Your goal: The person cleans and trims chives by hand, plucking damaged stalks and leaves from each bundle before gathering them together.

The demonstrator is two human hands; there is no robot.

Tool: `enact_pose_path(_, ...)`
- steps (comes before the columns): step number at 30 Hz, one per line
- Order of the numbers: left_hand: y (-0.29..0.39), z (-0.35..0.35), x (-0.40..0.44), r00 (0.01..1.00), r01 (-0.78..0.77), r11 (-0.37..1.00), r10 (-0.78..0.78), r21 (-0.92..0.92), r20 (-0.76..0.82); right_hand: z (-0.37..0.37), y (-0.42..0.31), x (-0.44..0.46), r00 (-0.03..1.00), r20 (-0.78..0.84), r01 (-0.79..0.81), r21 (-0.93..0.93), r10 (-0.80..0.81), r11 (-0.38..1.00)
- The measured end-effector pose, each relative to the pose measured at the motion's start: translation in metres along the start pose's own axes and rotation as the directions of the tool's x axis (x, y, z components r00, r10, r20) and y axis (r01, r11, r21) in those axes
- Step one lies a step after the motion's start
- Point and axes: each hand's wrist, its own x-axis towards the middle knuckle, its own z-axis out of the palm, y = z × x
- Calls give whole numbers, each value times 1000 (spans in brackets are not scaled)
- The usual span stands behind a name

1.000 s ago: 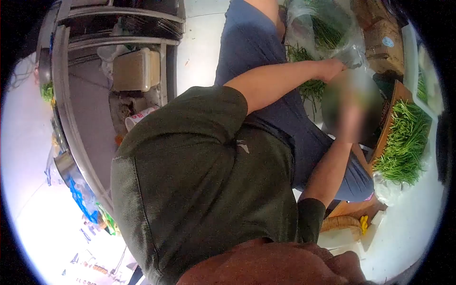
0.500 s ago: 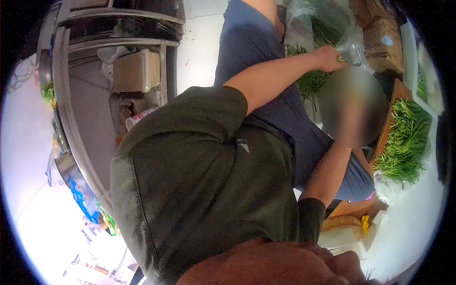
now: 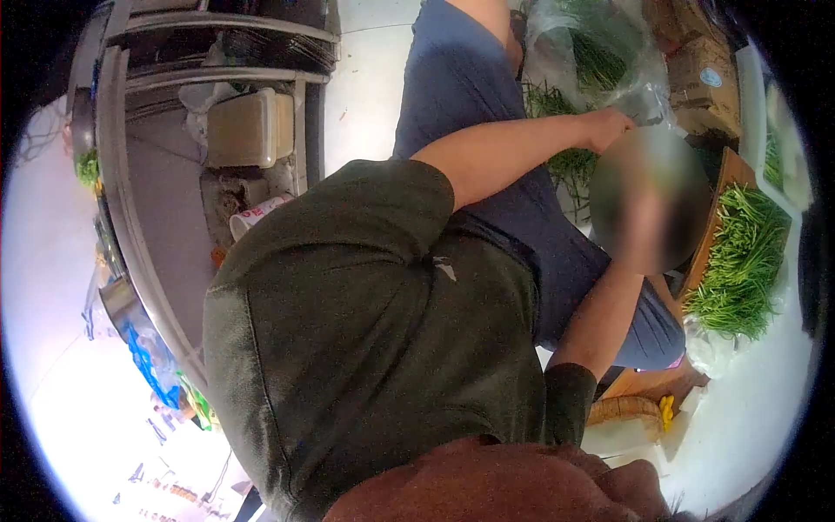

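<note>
My left hand (image 3: 611, 130) is closed, with its fingertips at the edge of a round blurred patch. What it pinches cannot be made out. The forearm of my right hand (image 3: 645, 196) runs into that patch, so its fingers are smeared; a yellowish-green blur shows beside them. Below and behind my left hand lie loose leafy greens (image 3: 570, 165). A clear plastic bag (image 3: 544, 43) holding more long greens is just beyond it. To the right of the patch, a heap of thin green stems (image 3: 739, 261) lies against a wooden board (image 3: 706, 230).
A cardboard box (image 3: 706, 83) stands at the upper right. On the left is a metal rack (image 3: 130, 174) with a lidded plastic container (image 3: 248, 130) on its shelf. A round wooden block (image 3: 626, 413) and a yellow item (image 3: 667, 413) are at the lower right.
My left hand has moved slightly down toward the blurred patch. A small greenish bit at its fingertips earlier is now hard to see. My right forearm has hardly moved.
</note>
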Motion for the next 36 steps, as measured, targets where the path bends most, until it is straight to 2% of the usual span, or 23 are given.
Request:
enact_pose_path(2, 4, -6, -2, 997, -7, 999, 10, -44, 77, 0, 0, 0, 1000, 5, -17, -8, 17, 1000)
enact_pose_path(5, -7, -7, 10, 982, -158, 978, 141, 137, 126, 2, 15, 7, 993, -6, 119, 14, -119, 993)
enact_pose_path(8, -15, -6, 14, 976, -196, 966, 175, 172, 129, -2, 0, -3, 996, 84, 40, -39, -37, 998)
enact_pose_path(11, 0, -11, 5, 1000, -24, 999, 23, 47, 19, 5, -22, -22, 991, 40, 128, -66, -125, 990)
enact_pose_path(14, -14, -10, 15, 987, 64, 985, -38, 163, -159, 6, -19, -20, 993, 22, 117, -48, -116, 992)
enact_pose_path(17, -7, -12, 11, 972, 160, 965, -118, 207, -203, -4, 1, -2, 995, 98, -32, 25, 29, 999)
enact_pose_path(20, -13, -2, 7, 985, 79, 995, -68, 61, -160, 4, -16, -16, 997, 26, 73, -10, -73, 997)
enact_pose_path(23, -1, 2, 5, 973, 185, 965, -154, 187, -170, 6, -12, -8, 1000, 0, 7, 41, -7, 999)
enact_pose_path(26, 10, -3, 0, 961, 266, 961, -257, 79, -104, 0, 6, 1, 997, 66, 30, 89, -36, 996)
enact_pose_path(29, 8, -1, -4, 965, 207, 978, -208, -21, -158, -2, 8, 3, 998, 63, -18, 116, 11, 993)
enact_pose_path(32, 5, 5, -2, 988, 142, 984, -147, -107, -43, 1, 4, 2, 998, 59, 33, 31, -35, 999)
enact_pose_path(35, 5, 10, 2, 971, 240, 901, -222, -361, 89, 2, 14, 6, 999, 39, 28, 97, -31, 995)
enact_pose_path(36, 9, 8, -2, 985, 168, 939, -152, -299, 76, 1, 12, 5, 999, 39, 18, 74, -21, 997)
